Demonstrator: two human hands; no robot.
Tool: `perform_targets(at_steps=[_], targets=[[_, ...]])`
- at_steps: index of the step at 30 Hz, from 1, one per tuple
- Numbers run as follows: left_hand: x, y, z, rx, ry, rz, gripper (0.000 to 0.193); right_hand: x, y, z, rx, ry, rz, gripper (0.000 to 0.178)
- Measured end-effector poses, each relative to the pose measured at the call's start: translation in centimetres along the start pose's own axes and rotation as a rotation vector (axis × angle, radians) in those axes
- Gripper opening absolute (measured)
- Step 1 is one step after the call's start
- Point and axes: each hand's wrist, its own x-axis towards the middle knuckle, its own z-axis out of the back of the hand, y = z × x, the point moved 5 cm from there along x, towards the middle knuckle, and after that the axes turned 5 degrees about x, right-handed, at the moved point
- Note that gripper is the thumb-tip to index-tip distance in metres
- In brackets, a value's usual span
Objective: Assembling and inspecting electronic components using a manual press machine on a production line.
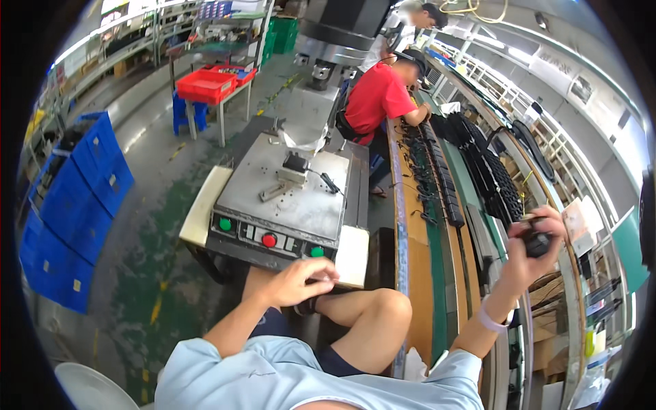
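Observation:
My right hand [536, 240] is raised over the far side of the conveyor line, its fingers wrapped round a black plastic block [538, 244]. Much of the block is hidden by the fingers, and its kind is unclear. My left hand [301, 281] hovers by the front right corner of the press machine, close to a green button [317, 252]. Its fingers are loosely bent, with a gap to the thumb and nothing visible between them. On the machine's metal plate [301, 217], a black block with a short cable [296, 162] sits on a small metal fixture [292, 175].
A red button [269, 240] and another green button [225, 223] are on the machine's front. The press head [335, 41] hangs above. Black blocks with cables [437, 171] line the conveyor; a person in red [379, 99] works there. Blue bins [75, 212] stand left.

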Motion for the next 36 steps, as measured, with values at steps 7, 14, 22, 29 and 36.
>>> perform_targets(at_steps=[7, 14, 22, 29, 36], targets=[[1.2, -11.4, 2.0, -0.316, -0.519, -0.432, 0.036, -8.8, 2.9, -13.6, 0.222, 0.588, 0.050, 0.051], [-2.2, -10.8, 2.7, 0.001, -0.677, -0.402, 0.050, -12.6, 2.1, -17.7, 0.295, 0.614, 0.056, 0.053], [-2.7, -10.2, 2.2, 0.227, -0.740, -0.415, 0.051, -15.2, 0.3, -17.5, 0.407, 0.733, -0.298, 0.051], [-2.0, -9.5, 1.1, 0.179, -0.651, -0.475, 0.052, -15.4, 0.2, -15.7, 0.397, 0.654, -0.145, 0.059], [-1.9, -9.5, 1.0, 0.169, -0.542, -0.464, 0.051, -15.6, -0.4, -14.7, 0.460, 0.612, -0.145, 0.067]])
